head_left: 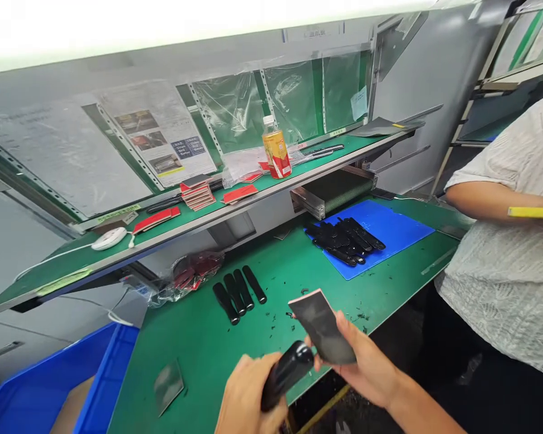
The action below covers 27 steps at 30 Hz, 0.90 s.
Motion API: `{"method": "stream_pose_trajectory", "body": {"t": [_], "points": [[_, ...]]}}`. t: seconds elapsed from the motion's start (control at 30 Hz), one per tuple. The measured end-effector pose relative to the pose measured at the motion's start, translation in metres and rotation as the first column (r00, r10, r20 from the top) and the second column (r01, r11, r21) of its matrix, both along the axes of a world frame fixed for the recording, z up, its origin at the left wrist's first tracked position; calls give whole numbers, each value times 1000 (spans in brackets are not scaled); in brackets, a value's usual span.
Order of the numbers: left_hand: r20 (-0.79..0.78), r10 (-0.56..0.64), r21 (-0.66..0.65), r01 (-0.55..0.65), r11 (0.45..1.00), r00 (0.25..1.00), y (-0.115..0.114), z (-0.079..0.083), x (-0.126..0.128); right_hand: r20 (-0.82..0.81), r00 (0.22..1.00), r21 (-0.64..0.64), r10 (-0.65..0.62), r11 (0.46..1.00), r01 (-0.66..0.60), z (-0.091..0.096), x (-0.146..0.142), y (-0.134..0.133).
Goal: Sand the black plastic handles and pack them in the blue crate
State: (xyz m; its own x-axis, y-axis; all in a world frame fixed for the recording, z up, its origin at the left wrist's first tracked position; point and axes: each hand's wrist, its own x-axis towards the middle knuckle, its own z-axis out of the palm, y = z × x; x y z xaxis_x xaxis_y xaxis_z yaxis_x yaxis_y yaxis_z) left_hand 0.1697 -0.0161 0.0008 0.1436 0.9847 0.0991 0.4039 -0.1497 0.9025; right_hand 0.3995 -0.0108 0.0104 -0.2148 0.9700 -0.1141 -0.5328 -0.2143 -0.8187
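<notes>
My left hand is closed around a glossy black handle-shaped piece, its rounded end pointing up and right. Between the thumb and fingers of my right hand is a dark grey rectangular pad with a thin pinkish edge, like a sanding pad. Pad and black piece are close together over the bench's front edge; whether they touch, I cannot tell. Beyond my hands, several similar black pieces lie side by side on the green bench. A heap of black pieces rests on a blue mat.
A shelf above the bench holds a drink bottle, stacked red-edged pads and a white cable coil. At lower left stands a blue bin. A grey sheet and dark scraps lie about. Another person stands right.
</notes>
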Motion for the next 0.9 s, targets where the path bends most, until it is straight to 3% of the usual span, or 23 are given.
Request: {"method": "stream_pose_trajectory", "body": {"t": [0.07,0.13,0.17,0.23,0.27,0.3,0.33,0.37,0.4,0.43,0.5,0.57,0.63,0.7,0.77,0.83,0.9], "points": [[-330,-64,195,134,972,942,18,4,3,-28,1000,89,3,996,-1,-3,-15,-15],[-519,-15,345,226,911,855,30,7,7,65,995,176,-74,983,61,-7,-31,-26],[-518,87,442,180,879,851,33,7,11,90,989,192,-115,977,96,-11,-39,-29],[-294,358,603,-118,789,886,33,10,22,43,975,164,-218,964,208,-21,-55,-35],[-98,441,570,-312,760,892,32,12,29,-8,962,132,-274,953,273,-27,-63,-37],[115,465,428,-466,774,878,30,15,37,-55,942,92,-331,938,335,-32,-70,-38],[320,445,195,-517,833,837,29,18,45,-89,922,54,-376,923,381,-37,-76,-40],[499,410,-71,-436,897,764,29,21,53,-110,912,33,-396,915,402,-40,-81,-42],[635,398,-295,-269,917,662,30,24,59,-114,916,39,-386,919,392,-42,-83,-43],[719,423,-443,-105,890,552,31,28,64,-99,932,65,-349,932,356,-42,-81,-44],[779,516,-557,16,830,357,37,33,69,-16,960,153,-279,948,278,-39,-70,-44],[811,543,-549,-37,835,217,42,37,67,101,931,259,-351,913,316,-33,-48,-39],[847,503,-507,-22,862,173,45,40,62,229,826,428,-515,816,390,-26,-24,-32],[864,471,-488,70,870,177,46,43,59,356,692,669,-628,688,281,-21,-7,-27],[873,461,-484,154,861,160,46,45,58,445,592,859,-672,507,-71,-17,0,-26],[875,468,-485,200,851,125,46,46,59,488,555,864,-674,284,-416,-15,-3,-27],[866,494,-499,227,837,82,47,46,61,478,589,820,-651,91,-566,-13,-8,-25]]}}
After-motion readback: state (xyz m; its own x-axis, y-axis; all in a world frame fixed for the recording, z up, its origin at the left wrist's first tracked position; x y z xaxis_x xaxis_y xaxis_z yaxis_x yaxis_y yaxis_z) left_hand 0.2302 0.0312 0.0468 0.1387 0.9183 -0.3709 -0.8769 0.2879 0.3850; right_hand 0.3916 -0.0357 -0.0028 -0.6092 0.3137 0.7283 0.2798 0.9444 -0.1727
